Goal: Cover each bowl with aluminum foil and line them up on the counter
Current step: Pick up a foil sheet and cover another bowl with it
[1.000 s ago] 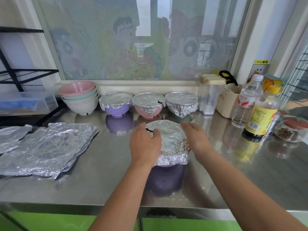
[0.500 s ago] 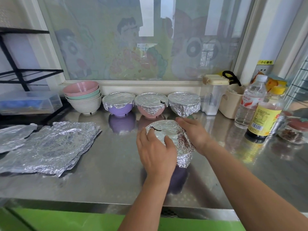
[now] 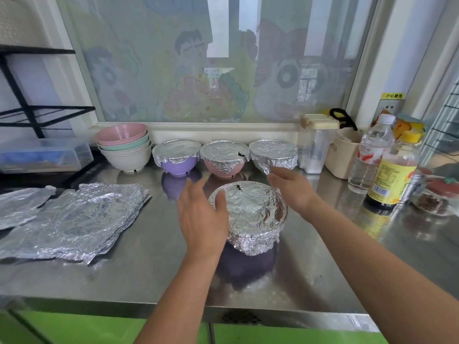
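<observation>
A purple bowl wrapped in crinkled foil (image 3: pixel 250 214) stands mid-counter, with a small tear near its far rim. My left hand (image 3: pixel 201 214) is beside its left edge, fingers straight, thumb just touching the foil. My right hand (image 3: pixel 290 188) hovers open at its far right, apart from it. Three foil-covered bowls line the window sill: purple (image 3: pixel 176 155), pink (image 3: pixel 224 156), and a third fully wrapped (image 3: pixel 273 153). A stack of uncovered bowls (image 3: pixel 124 150) stands left of them. Loose foil sheets (image 3: pixel 72 217) lie on the left.
Bottles (image 3: pixel 391 173), a clear canister (image 3: pixel 314 142) and a beige tub (image 3: pixel 344 155) crowd the right back of the steel counter (image 3: pixel 149 269). A plastic box (image 3: pixel 42 155) and a black rack (image 3: pixel 32 110) sit at far left. A jar (image 3: pixel 437 197) stands at the right edge.
Both hands have come off the foil-covered bowl and spread open to its sides. The bowl stays where it was.
</observation>
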Action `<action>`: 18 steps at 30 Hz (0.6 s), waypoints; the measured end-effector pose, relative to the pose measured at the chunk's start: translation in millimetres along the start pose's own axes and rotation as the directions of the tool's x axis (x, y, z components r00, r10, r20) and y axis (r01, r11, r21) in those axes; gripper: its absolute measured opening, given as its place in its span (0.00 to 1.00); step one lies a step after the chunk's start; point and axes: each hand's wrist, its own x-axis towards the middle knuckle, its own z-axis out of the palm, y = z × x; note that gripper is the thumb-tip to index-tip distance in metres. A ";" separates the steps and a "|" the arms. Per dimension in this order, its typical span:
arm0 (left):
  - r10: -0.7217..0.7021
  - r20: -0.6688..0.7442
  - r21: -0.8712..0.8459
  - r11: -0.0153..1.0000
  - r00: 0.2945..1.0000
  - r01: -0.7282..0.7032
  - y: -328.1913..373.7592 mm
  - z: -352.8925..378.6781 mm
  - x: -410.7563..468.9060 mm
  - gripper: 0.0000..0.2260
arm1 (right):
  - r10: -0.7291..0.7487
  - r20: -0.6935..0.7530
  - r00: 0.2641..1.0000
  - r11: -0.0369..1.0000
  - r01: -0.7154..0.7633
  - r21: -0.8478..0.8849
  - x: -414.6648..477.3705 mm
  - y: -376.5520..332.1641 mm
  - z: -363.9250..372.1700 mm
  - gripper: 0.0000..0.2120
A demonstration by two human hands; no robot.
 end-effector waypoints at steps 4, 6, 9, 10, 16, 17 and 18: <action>-0.081 0.140 0.195 0.979 0.987 0.053 41.7 1.9 -26.0 0.30 | 0.011 0.108 0.994 1.000 -0.010 -0.009 6.2 -2.2 18.4 0.18; -0.123 0.211 0.280 0.958 0.970 0.061 50.7 15.1 -44.0 0.36 | -0.006 0.083 0.997 0.999 0.010 -0.049 4.7 -0.8 24.3 0.15; -0.115 0.155 0.285 0.956 0.981 0.067 40.8 24.9 -43.6 0.38 | -0.028 0.026 0.999 0.995 0.030 -0.091 -1.1 1.7 26.4 0.14; -0.083 0.137 0.280 0.959 0.987 0.042 34.7 24.6 -39.3 0.38 | -0.035 0.010 0.999 0.993 0.036 -0.111 -4.3 3.2 27.4 0.13; 0.128 0.258 0.294 0.934 0.958 -0.204 -6.6 11.5 -6.2 0.27 | -0.047 0.013 0.999 0.903 0.048 -0.427 -9.8 -2.4 23.4 0.15; 0.123 0.230 0.339 0.920 0.965 -0.198 -5.8 8.8 -4.9 0.27 | -0.068 0.024 0.997 0.901 0.072 -0.427 -8.5 -7.7 21.3 0.15; 0.097 0.197 0.370 0.914 0.976 -0.166 -0.9 7.3 -5.4 0.28 | -0.090 0.042 0.995 0.907 0.100 -0.408 -8.4 -14.2 20.0 0.17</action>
